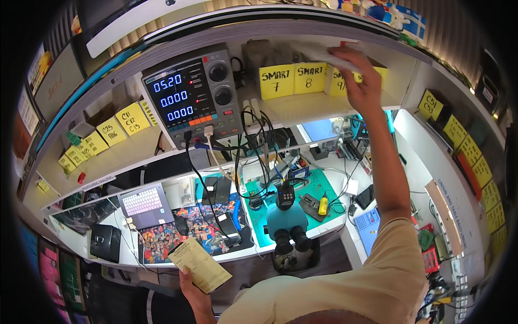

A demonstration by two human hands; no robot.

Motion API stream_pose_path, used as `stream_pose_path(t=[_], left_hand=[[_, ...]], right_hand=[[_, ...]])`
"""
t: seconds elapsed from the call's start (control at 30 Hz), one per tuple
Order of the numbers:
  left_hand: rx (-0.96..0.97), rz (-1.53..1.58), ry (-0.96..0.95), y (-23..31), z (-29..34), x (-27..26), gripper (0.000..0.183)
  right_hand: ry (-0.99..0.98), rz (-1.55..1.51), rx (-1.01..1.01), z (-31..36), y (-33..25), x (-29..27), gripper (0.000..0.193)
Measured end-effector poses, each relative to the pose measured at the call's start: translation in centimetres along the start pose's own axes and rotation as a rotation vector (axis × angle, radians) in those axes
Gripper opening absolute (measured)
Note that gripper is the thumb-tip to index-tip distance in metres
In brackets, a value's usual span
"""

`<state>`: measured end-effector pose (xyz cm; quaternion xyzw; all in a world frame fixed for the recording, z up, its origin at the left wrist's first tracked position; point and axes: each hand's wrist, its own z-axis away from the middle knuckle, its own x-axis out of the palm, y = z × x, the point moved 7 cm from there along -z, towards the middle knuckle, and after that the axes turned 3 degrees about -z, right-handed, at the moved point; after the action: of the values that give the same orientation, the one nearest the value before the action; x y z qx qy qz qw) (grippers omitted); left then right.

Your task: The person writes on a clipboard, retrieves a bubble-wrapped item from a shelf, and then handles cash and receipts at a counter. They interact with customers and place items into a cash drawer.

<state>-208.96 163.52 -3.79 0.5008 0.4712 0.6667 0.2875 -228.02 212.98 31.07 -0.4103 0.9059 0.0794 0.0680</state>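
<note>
While the left hand (196,294) holds oblong yellowish paper (202,265), the right hand (364,81) reaches up

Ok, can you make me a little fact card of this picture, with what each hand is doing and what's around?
Left hand: the left hand holds a yellow paper
Right hand: the right hand is raised at the shelf, near the yellow labels; a pale thing by its fingers is too blurred to name
Shelf: grey machine with glowing blue numbers
Desk, left side: open laptop
Desk, middle: blue microscope with black eyepieces
</note>
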Motion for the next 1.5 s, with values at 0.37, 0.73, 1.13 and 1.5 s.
stream_pose_path(t=[0.37, 0.73, 1.13, 1.5], left_hand=[[-0.133, 0.117, -0.552, 1.7, -4.4, 4.9, 0.046], [-0.301, 0.136, -0.814, 2.9, -5.3, 5.2, 0.043], [-0.338, 0.178, -0.851, 3.5, -6.0, 1.8, 0.045], [-0.336, 0.139, -0.773, 2.4, -6.9, 0.9, 0.042]], right_hand=[[-0.437, -0.227, 0.846, -4.5, -13.6, -6.6, 0.038], [-1.048, 0.121, 0.812, -10.5, -27.0, -2.2, 0.038], [-1.001, 0.312, 0.711, -12.4, -32.8, 1.9, 0.038], [-1.075, 0.171, 0.772, -12.0, -31.5, 2.7, 0.038]])
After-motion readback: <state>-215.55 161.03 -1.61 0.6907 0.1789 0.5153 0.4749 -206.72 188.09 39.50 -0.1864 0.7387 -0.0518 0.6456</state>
